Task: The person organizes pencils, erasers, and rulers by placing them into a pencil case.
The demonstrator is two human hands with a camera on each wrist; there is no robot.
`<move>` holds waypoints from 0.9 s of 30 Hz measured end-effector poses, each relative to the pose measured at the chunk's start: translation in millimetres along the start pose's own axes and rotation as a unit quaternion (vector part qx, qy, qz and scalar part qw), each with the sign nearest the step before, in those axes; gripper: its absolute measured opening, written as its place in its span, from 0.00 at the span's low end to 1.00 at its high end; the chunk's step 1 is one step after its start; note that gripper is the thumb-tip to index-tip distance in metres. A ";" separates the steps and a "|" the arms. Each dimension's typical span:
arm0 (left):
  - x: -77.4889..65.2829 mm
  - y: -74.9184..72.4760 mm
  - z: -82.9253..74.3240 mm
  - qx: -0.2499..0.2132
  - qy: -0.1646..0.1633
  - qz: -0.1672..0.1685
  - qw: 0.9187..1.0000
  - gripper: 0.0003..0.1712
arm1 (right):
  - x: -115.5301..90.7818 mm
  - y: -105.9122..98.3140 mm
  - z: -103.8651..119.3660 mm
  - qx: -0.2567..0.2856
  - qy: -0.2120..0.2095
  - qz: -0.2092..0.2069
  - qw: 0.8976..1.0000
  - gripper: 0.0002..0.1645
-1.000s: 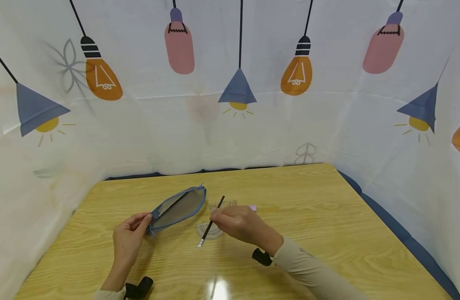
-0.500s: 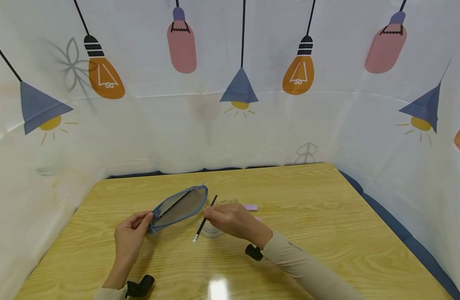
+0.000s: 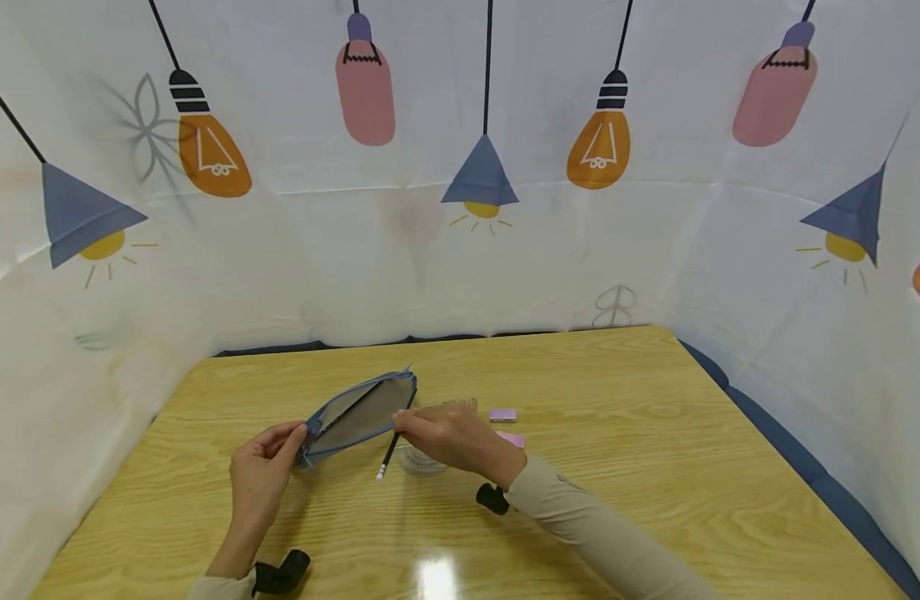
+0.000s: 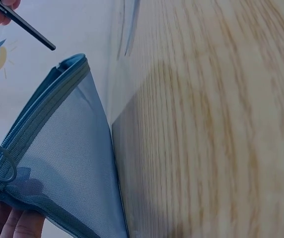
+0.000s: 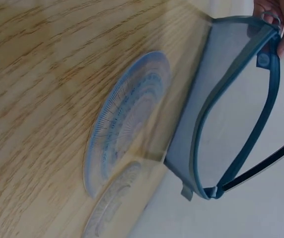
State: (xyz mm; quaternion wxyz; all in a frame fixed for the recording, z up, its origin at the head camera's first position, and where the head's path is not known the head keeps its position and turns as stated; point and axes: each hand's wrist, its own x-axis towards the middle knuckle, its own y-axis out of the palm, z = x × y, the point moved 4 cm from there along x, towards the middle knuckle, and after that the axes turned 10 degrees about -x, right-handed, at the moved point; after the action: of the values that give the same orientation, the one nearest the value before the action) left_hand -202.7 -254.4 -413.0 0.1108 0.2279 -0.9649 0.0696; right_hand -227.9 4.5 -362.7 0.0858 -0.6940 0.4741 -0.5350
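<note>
My left hand grips one corner of a blue mesh zip pouch, near its zipper ring in the left wrist view. The pouch stands on the table with its zipped mouth gaping upward. Between the fingertips of my right hand is pinched a black pencil, its white eraser end pointing down toward me. In the right wrist view the far end of the pencil overlaps the far corner of the pouch's mouth. Below the right hand lies a clear protractor, partly hidden in the head view.
Beyond the right hand lies another clear plastic drawing piece. Two small lilac blocks are to its right, one partly behind the hand. A printed cloth hangs around the wooden table.
My right hand has moved left with the pencil, bringing it to the pouch's mouth and uncovering more of the lilac blocks. The left hand and pouch stay nearly still.
</note>
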 end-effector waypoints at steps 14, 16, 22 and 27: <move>-1.1 -1.2 1.0 -0.005 -0.008 0.000 1.000 0.13 | 7.8 17.8 -3.7 0.009 -0.002 0.016 1.000 0.05; -1.0 -1.0 1.2 -0.005 -0.006 0.000 1.000 0.13 | 8.3 20.2 -4.0 0.007 0.000 0.020 1.000 0.04; -1.7 -0.8 1.5 -0.004 -0.009 0.000 1.000 0.13 | 7.3 26.6 -4.6 0.010 0.003 0.027 1.000 0.03; -1.7 0.4 0.6 -0.007 -0.004 0.003 1.000 0.13 | 8.7 31.6 -6.8 0.018 0.012 0.043 0.999 0.06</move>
State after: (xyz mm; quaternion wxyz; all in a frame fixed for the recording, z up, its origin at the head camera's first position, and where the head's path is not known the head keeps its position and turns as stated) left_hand -201.5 -253.5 -414.1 0.1078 0.2245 -0.9665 0.0621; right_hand -251.6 -16.3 -373.9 0.1153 -0.6649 0.4947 -0.5476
